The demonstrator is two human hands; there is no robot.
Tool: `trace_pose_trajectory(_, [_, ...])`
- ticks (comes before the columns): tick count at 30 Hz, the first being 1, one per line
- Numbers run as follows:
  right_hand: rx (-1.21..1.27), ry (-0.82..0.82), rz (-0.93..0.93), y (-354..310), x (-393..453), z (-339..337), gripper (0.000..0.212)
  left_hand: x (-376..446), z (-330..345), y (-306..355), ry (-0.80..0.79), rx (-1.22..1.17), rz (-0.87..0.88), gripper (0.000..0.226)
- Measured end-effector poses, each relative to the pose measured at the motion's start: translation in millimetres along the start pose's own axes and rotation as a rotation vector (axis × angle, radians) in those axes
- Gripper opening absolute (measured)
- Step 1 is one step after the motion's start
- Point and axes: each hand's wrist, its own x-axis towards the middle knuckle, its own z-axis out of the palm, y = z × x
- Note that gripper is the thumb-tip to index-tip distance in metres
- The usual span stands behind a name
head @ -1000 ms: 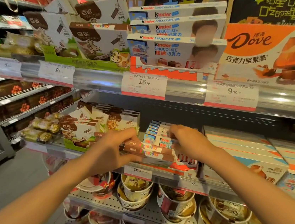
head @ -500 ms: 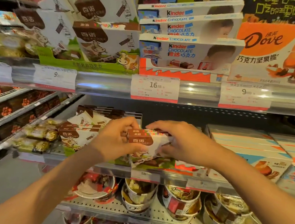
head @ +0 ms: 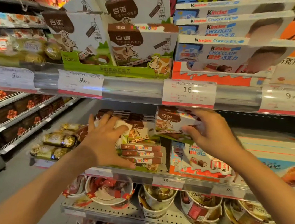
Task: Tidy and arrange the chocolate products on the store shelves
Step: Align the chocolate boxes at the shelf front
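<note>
Right hand (head: 212, 136) grasps a cow-print box (head: 171, 123) at centre frame; left hand (head: 106, 140) lies flat, released, on the stack (head: 140, 152). Keep box level, set squarely.

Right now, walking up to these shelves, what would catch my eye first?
Probably the two bare hands at the middle shelf: the right hand lifts a cow-print chocolate box just under the upper shelf rail, while the left hand rests on the stacked cow-print boxes. Above, Kinder boxes stand out brightly.

Head camera, 1 view: faces store shelves (head: 145, 91) close, slightly downward, arms reaching forward.
</note>
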Motion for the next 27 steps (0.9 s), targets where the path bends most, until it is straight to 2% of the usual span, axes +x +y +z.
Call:
trace_pose_trajectory(3, [0.019,0.016,-0.021,-12,12,21,0.05,3,0,-3,-0.012,-0.01,0.037,0.105])
trace_pose_trajectory(6, [-0.019,-0.048,-0.063,-25,23,41,0.052,5,1,-5,-0.002,-0.021,0.06,0.1])
trace_pose_trajectory(9, [-0.003,-0.096,-0.02,-29,30,52,0.055,5,3,-6,0.061,-0.118,0.045,0.086])
trace_pose_trajectory(11, [0.047,-0.122,-0.004,-28,30,49,0.056,5,4,-7,0.081,-0.171,0.031,0.089])
trace_pose_trajectory(15, [0.07,-0.192,-0.067,-27,22,41,0.054,8,5,-11,0.071,-0.17,0.052,0.11])
trace_pose_trajectory(18, [0.042,-0.194,-0.091,-27,25,54,0.054,9,3,-10,0.087,-0.205,0.077,0.124])
trace_pose_trajectory(21, [0.138,-0.219,-0.066,-26,28,67,0.051,10,4,-11,0.095,-0.238,0.113,0.135])
trace_pose_trajectory(24, [0.101,-0.23,-0.021,-19,26,69,0.047,9,5,-12,0.095,-0.268,0.147,0.137])
trace_pose_trajectory(27, [0.06,-0.308,-0.014,-17,15,69,0.042,6,7,-16,0.12,-0.261,0.208,0.128])
